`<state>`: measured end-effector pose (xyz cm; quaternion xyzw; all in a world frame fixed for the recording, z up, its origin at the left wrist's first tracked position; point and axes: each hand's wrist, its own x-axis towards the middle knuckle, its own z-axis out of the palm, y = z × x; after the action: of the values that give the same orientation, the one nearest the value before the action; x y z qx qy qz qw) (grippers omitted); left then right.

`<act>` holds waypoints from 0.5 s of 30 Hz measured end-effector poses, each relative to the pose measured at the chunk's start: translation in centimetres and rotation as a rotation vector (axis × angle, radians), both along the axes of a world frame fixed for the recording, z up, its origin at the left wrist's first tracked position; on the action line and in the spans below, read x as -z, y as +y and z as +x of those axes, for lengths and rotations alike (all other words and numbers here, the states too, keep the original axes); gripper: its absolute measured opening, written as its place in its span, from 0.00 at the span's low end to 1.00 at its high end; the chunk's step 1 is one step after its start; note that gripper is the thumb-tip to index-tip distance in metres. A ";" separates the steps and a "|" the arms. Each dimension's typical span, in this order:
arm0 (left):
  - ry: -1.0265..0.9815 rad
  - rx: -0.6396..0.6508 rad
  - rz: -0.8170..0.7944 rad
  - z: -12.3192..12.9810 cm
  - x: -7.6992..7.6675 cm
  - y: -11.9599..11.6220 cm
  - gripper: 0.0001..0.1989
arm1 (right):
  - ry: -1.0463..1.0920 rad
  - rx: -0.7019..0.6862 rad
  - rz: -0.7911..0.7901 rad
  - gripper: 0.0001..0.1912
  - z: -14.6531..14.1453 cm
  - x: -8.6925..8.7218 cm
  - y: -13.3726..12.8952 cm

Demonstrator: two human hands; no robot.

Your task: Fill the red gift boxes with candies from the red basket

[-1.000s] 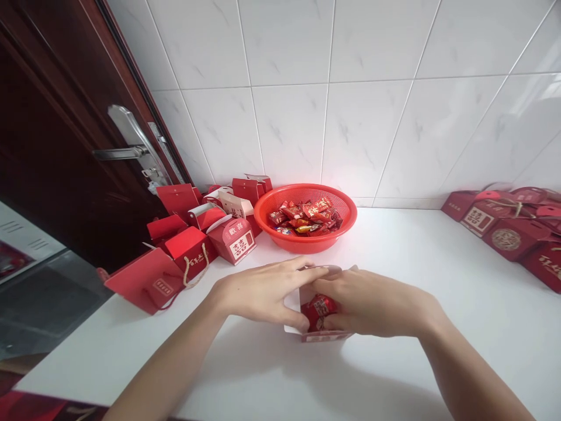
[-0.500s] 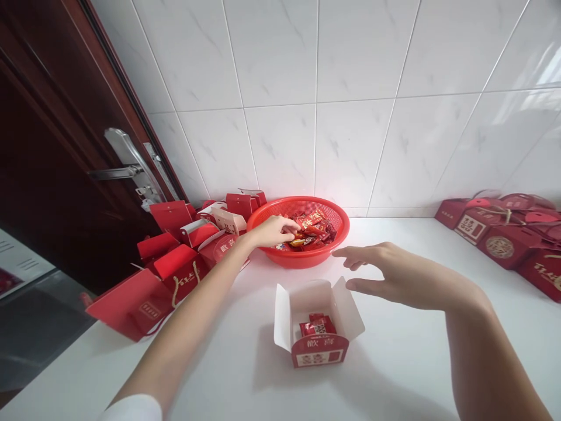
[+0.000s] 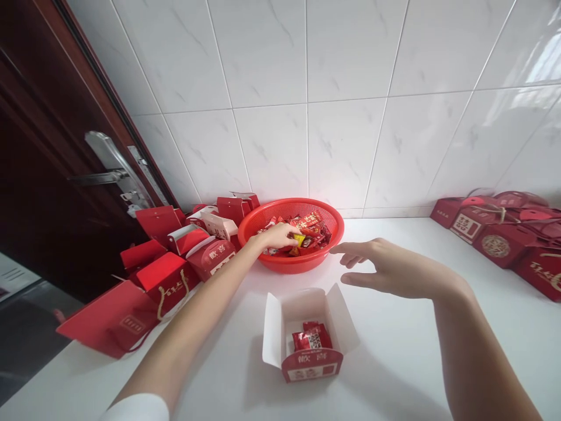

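My left hand [image 3: 280, 235] reaches into a red plastic basket [image 3: 289, 267] of wrapped candies [image 3: 309, 221]. Its fingertips are closed on a yellow-wrapped candy [image 3: 300, 239] among the red ones. Over the table, just right of the basket's front rim, hovers my right hand [image 3: 372, 263], empty, with thumb and fingers apart. A red gift box [image 3: 312, 365] with white inner flaps stands open below it and holds a few red candy packets [image 3: 312, 338].
Several red gift boxes, some with flaps raised, crowd the left side [image 3: 166, 280]. More red boxes [image 3: 495, 242] are lined up at the right by the tiled wall [image 3: 346, 146]. A dark door with a metal handle [image 3: 114, 169] is at the left.
My left hand has gone lower among the candies and its fingers have closed on the yellow one. My right hand stays hovering. The whole view has shifted slightly.
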<state>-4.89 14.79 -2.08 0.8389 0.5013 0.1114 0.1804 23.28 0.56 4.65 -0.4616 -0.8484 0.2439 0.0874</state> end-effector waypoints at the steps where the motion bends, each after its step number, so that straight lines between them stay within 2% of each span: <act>1: -0.048 -0.010 -0.010 -0.1 0.0 -0.1 0.17 | 0.005 0.000 -0.007 0.26 0.0 0.1 0.2; 6: -0.310 -0.015 -0.078 -0.3 -0.1 -0.7 0.24 | 0.058 -0.005 -0.004 0.24 -0.1 0.9 1.3; 9: -0.446 0.000 -0.098 -0.2 -0.3 -1.0 0.28 | 0.148 -0.012 0.059 0.22 -0.7 1.7 2.4; 13: -0.573 0.020 -0.113 -0.2 -0.7 -1.5 0.29 | 0.301 0.034 0.267 0.22 -2.9 4.0 4.5; 15: -0.605 0.019 -0.114 -0.2 -0.9 -1.9 0.28 | 0.378 0.049 0.309 0.25 -4.4 5.5 5.3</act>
<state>-5.07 12.84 -1.20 0.7609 0.4222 0.3264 0.3692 18.92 5.91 -0.88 -0.4094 -0.8328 0.1909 0.3199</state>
